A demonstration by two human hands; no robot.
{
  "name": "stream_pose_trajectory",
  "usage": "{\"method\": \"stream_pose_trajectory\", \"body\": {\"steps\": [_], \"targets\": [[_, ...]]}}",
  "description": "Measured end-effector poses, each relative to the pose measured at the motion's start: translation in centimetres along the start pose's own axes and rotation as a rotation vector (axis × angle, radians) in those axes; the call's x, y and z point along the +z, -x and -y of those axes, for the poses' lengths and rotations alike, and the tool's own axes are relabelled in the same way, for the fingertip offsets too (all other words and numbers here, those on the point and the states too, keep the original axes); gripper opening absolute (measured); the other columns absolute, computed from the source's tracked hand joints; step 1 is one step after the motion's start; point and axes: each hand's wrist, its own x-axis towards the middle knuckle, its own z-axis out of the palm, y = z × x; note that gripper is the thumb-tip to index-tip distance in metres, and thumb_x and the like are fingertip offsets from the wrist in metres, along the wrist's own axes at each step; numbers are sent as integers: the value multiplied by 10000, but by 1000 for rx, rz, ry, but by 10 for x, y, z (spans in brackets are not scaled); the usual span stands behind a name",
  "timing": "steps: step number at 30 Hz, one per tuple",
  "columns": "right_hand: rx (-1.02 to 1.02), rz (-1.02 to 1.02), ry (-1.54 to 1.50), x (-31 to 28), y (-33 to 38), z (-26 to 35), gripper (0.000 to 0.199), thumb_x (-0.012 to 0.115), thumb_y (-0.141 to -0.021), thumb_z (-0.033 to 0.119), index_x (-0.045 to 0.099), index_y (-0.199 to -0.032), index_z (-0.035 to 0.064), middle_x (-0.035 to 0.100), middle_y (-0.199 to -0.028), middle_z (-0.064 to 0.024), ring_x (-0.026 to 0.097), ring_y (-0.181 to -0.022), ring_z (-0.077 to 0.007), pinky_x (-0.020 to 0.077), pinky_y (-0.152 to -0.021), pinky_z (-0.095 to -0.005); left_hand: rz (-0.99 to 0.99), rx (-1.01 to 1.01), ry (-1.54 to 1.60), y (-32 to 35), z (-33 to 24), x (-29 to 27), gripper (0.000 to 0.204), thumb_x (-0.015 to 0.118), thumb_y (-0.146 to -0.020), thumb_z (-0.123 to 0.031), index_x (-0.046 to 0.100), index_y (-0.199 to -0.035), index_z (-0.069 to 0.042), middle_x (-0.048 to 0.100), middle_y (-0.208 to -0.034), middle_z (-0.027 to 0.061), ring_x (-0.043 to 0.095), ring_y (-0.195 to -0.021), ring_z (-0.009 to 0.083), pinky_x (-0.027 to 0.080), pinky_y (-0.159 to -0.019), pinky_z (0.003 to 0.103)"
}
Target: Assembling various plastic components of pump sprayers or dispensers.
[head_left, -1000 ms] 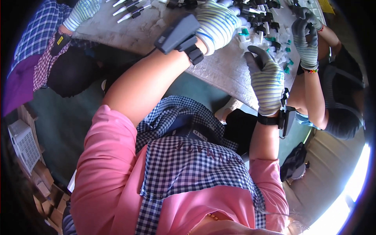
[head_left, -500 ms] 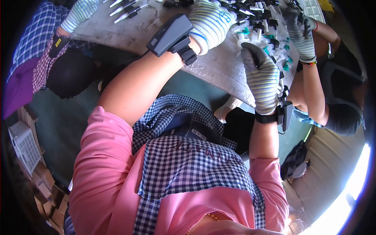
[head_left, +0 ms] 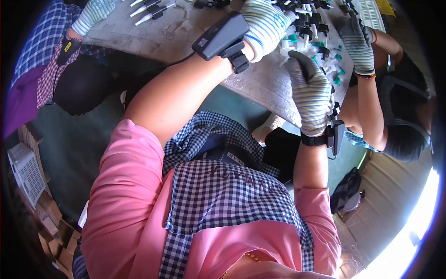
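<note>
My left hand [head_left: 267,30], in a white glove with blue and yellow-green stripes, reaches over the table at the top edge. Its fingers are hidden behind the back of the hand and the picture's edge, beside a pile of small black and white nozzle-like plastic parts [head_left: 312,21]. My right hand [head_left: 309,90], in a similar glove with grey-coated fingers, is at the near right of the pile. Its thumb and fingers curl toward each other; whatever lies between them cannot be made out. Clear and green plastic pieces [head_left: 320,51] lie just beyond it.
The worn grey table [head_left: 153,42] carries several separate black-and-white parts [head_left: 155,11] at the left. A co-worker's gloved hand [head_left: 95,16] rests at the far left; another person's gloved hands [head_left: 357,44] are close on my right. A white crate [head_left: 28,172] stands at the left.
My left hand has moved right and slightly down, nearer to my right hand. The right hand has barely shifted.
</note>
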Motion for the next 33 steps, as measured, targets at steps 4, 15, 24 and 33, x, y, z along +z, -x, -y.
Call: {"method": "stream_pose_trajectory", "body": {"steps": [4, 15, 24, 33], "targets": [[112, -21, -213, 0, -2, -9, 225, 648, -962, 148, 685, -1134, 8, 676, -838, -27, 582, -745, -71, 484, -682, -227, -265, 32, 270, 1, 12, -12, 307, 616, -883, -398, 667, -927, -99, 675, -737, 115, 640, -702, 316, 450, -750, 473], [366, 60, -629, -6, -5, 8, 367, 602, -998, 262, 582, -1294, 47, 681, -947, 3, 563, -725, -45, 437, -626, -193, 144, -71, 781, 6, 4, -43, 256, 751, -818, -217, 658, -988, -49, 690, -797, 90, 667, -715, 195, 527, -657, 336], [386, 99, -575, 0, -4, -6, 232, 532, -1034, 218, 638, -1161, 55, 692, -901, 5, 531, -684, -31, 445, -632, -201, 293, 4, 1277, 3, 13, -34, 176, 623, -915, -34, 669, -1080, 7, 719, -981, 65, 653, -854, 113, 534, -766, 271], [389, 188, -532, 6, 9, 12, 276, 544, -1032, 263, 643, -1193, 62, 677, -874, 13, 537, -681, -28, 435, -611, -192, 255, -48, 274, 24, 21, -60, 264, 665, -851, -294, 697, -1004, -80, 711, -889, 147, 690, -800, 315, 540, -695, 410]]}}
